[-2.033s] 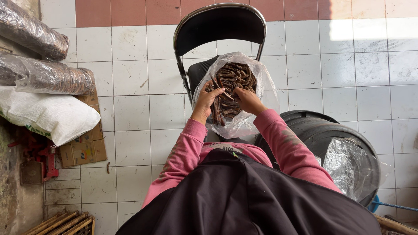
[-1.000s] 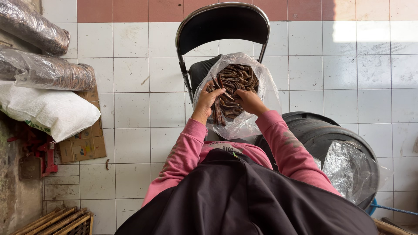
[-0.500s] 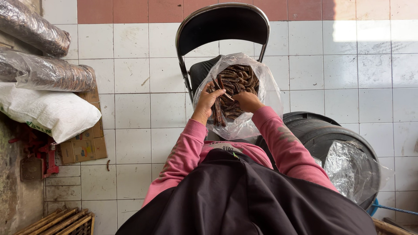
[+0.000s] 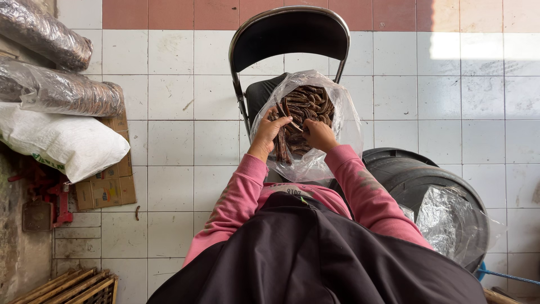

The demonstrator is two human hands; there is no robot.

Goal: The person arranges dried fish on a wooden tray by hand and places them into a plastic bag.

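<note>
Both your hands were in the clear plastic bag (image 4: pixel 343 121) on the folding chair (image 4: pixel 289 39): left hand (image 4: pixel 271 128) fingers curled around brown pods (image 4: pixel 306 104), right hand (image 4: pixel 319 135) pinching one; steadying the bundle looked wise

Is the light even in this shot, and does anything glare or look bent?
Head view: soft daylight, with a brighter sunlit patch on the white tiled floor at upper right; glare on the clear plastic bag of brown pods; sharp overall; the black folding chair looks slightly bowed by the wide lens.
</note>
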